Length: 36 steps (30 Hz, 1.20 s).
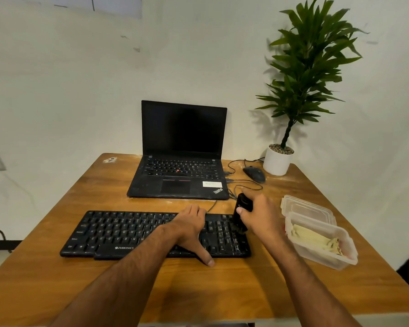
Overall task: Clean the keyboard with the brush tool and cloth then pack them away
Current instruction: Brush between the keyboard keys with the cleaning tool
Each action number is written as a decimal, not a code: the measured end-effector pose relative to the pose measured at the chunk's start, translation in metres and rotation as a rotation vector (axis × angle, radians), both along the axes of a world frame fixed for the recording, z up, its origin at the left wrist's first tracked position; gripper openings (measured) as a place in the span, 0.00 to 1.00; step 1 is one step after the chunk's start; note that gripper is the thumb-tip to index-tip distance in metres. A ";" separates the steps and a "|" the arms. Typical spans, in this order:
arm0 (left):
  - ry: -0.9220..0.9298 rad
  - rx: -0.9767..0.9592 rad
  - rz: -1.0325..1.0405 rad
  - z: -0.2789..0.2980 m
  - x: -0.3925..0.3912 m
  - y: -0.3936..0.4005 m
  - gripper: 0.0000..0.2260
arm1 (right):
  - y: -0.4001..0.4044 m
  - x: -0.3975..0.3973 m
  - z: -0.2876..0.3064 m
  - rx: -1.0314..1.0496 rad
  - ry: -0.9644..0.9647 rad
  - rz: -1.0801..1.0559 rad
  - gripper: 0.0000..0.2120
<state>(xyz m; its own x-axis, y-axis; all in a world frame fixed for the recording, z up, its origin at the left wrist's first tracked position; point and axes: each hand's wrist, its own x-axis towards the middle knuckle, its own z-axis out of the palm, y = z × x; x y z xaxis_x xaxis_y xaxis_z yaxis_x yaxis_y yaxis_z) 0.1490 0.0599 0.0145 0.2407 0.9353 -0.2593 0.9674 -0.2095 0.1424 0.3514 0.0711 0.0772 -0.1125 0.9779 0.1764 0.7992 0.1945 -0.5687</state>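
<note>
Black and dusty, the Zebronics keyboard (137, 234) is laid along the near middle of the wooden table (222, 291), its cable run back toward the ThinkPad laptop (178, 166) at the far edge. It is pinned by the left hand (191, 230), fingers spread flat over the keys and thumb stretched past the front rim, apparently to stop it sliding. At its right end the brush tool (241, 213) is gripped upright in the right hand (261, 214), bristles down among the number-pad keys. Near the right edge a clear plastic container (321, 241) is kept open, the folded cloth (313, 238) inside, its lid (305, 205) just behind, ready for packing
</note>
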 end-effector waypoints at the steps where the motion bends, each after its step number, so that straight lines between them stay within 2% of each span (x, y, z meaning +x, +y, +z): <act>1: 0.001 0.000 -0.002 0.001 0.000 0.000 0.60 | -0.003 0.000 -0.002 -0.007 -0.012 0.005 0.29; 5: -0.004 0.006 -0.004 0.000 -0.001 0.000 0.60 | -0.001 0.010 0.000 -0.154 -0.122 0.041 0.29; 8: -0.015 0.020 0.000 -0.002 -0.001 -0.001 0.60 | 0.006 0.014 0.012 -0.269 -0.115 0.072 0.28; 11: -0.006 0.019 -0.002 -0.001 -0.001 0.000 0.60 | 0.012 0.007 0.017 -0.099 0.051 0.019 0.22; 14: -0.011 0.020 -0.003 0.000 0.000 -0.001 0.59 | 0.012 -0.011 0.012 0.015 0.088 0.000 0.19; 19: 0.001 0.014 -0.002 0.001 0.000 -0.001 0.58 | 0.016 -0.016 -0.008 -0.088 -0.024 0.052 0.24; 23: 0.002 0.011 0.001 0.000 0.000 0.000 0.59 | 0.018 -0.012 -0.002 -0.209 -0.066 0.058 0.27; 26: 0.003 0.014 0.002 0.001 0.001 -0.001 0.58 | 0.021 -0.018 0.004 -0.099 0.022 0.048 0.23; 29: 0.010 0.006 -0.001 0.002 0.001 -0.002 0.58 | 0.014 -0.026 -0.003 0.003 0.036 0.018 0.27; 33: 0.013 0.009 0.003 0.001 0.001 -0.002 0.59 | 0.013 -0.024 -0.005 -0.099 -0.111 0.054 0.28; 36: 0.004 0.016 0.003 0.000 0.000 0.000 0.59 | 0.017 -0.018 0.008 -0.126 -0.077 0.048 0.26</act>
<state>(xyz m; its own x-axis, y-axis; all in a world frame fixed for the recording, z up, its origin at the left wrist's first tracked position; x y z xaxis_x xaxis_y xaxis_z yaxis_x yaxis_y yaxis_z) 0.1492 0.0596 0.0143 0.2367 0.9401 -0.2455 0.9686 -0.2087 0.1350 0.3335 0.0885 0.0853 -0.1683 0.9848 0.0418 0.8327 0.1648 -0.5286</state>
